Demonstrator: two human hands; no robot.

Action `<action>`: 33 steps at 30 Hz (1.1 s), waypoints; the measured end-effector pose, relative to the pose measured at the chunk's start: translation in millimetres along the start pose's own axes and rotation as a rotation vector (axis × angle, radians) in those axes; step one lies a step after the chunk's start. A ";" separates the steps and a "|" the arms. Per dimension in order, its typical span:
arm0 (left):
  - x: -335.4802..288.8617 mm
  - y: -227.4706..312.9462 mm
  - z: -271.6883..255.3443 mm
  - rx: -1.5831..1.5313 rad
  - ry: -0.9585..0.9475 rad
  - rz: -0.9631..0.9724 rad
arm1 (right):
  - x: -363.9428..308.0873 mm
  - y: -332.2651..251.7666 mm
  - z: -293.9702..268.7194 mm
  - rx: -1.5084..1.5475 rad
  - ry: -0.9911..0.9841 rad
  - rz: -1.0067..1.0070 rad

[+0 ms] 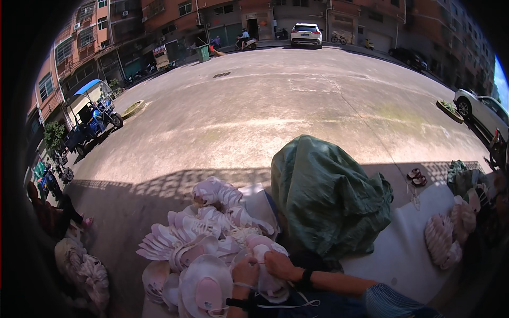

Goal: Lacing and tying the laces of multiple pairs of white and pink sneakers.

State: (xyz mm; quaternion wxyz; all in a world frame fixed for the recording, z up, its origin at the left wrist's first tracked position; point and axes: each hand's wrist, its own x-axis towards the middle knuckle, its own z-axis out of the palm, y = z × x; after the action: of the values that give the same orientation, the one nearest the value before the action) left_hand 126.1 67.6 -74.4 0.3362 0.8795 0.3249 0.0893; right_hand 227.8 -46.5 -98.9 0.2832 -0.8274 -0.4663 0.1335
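Near the lower middle, my left hand (245,271) and my right hand (280,265) are close together, both with bent, closed fingers. They are at the throat of a pale pink and white shoe upper (263,245), and a thin white shoelace (306,304) trails from it below my hands. Both hands appear to pinch the lace; the fingertips are too small to see exactly. Just left of them lies a heap of similar shoe uppers (183,233), several nested in rows. A round-edged white and pink upper (208,289) lies beside my left wrist.
A large green sack (326,196) stands in front of my right arm. More bundled uppers lie at the right (441,238) and the far left (79,267). Sandals (417,177) rest beyond a pale sheet (403,254). Someone sits at the left edge (53,212). Vehicles line the yard.
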 end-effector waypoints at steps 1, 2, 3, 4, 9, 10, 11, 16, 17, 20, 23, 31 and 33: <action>0.9 1.4 -1.0 0.014 -0.012 -0.014 | -0.1 1.8 4.1 0.033 0.018 0.002; 0.6 -0.3 -1.8 0.014 -0.010 -0.017 | 0.0 -1.5 3.3 0.068 0.032 -0.001; 0.6 -1.9 -2.6 0.000 -0.020 -0.002 | -0.1 -2.7 0.5 0.069 0.030 -0.003; 0.5 -2.8 -2.9 -0.014 -0.029 0.014 | -0.6 -2.9 -3.6 0.028 -0.014 0.022; -3.3 -2.4 3.2 0.012 0.003 0.056 | -6.2 -14.5 -21.4 -0.015 -0.025 0.022; -2.9 -3.2 3.5 0.030 0.017 0.079 | -7.5 -19.2 -22.6 -0.019 -0.018 0.043; -3.2 -2.7 3.0 0.031 0.018 0.080 | -9.1 -22.0 -22.8 -0.023 -0.014 0.066; -2.7 6.6 -2.2 -0.002 -0.014 0.075 | -7.0 -7.0 -10.7 -0.021 0.029 0.030; -2.1 4.5 -3.0 -0.002 -0.012 0.074 | -5.1 -7.2 -10.7 0.009 0.037 -0.006; -0.7 1.0 -3.9 -0.017 -0.074 0.079 | -7.1 -9.5 -15.0 0.004 0.003 0.012; -1.8 4.7 -6.7 -0.009 -0.082 0.081 | -9.6 -15.5 -25.8 -0.008 0.023 0.026; 0.6 3.2 -5.4 0.004 -0.082 0.092 | -6.4 -12.8 -15.2 0.027 -0.010 0.041; 1.3 4.0 -5.7 0.005 -0.086 0.095 | -5.2 -9.8 -15.1 0.035 -0.038 0.056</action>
State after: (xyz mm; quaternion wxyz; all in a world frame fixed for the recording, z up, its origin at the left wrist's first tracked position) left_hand 127.0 69.2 -67.5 0.3432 0.8977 0.2682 0.0664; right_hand 225.6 -52.1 -81.1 0.2848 -0.8324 -0.4458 0.1651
